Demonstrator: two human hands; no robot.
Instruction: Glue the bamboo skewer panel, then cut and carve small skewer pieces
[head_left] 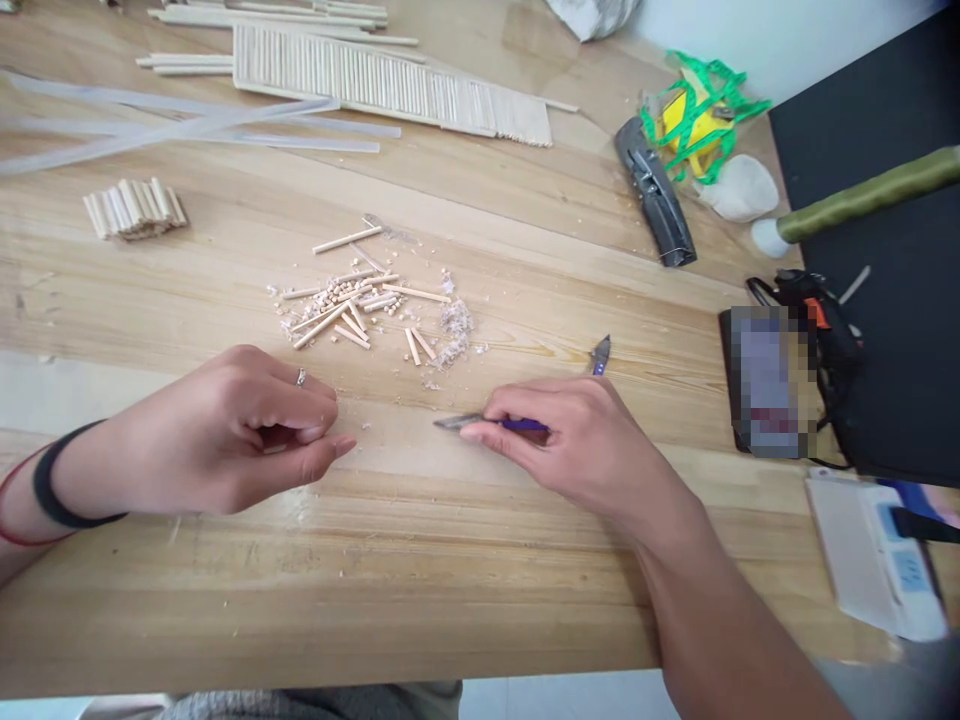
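Note:
My left hand (247,435), with a ring and a dark wristband, hovers at the left with its fingers curled and thumb against them; whatever it pinches, if anything, is too small to name. To the right, my right hand (570,440) grips a small craft knife (525,424) with a purple handle, its grey blade pointing left toward my left hand. Just beyond both hands lies a scattered pile of short wooden sticks (322,328) and shavings (456,320). The pointed metal tip of another tool (601,354) shows behind my right hand, part of its handle hidden.
On the wooden table (450,600) are a stick bundle (135,208), a stick panel (390,90), clear glue sticks (187,128) and long sticks (277,16). Rightward lie a black tool (655,190), green-yellow netting (694,120), a phone (772,385), cables and a white box (862,550).

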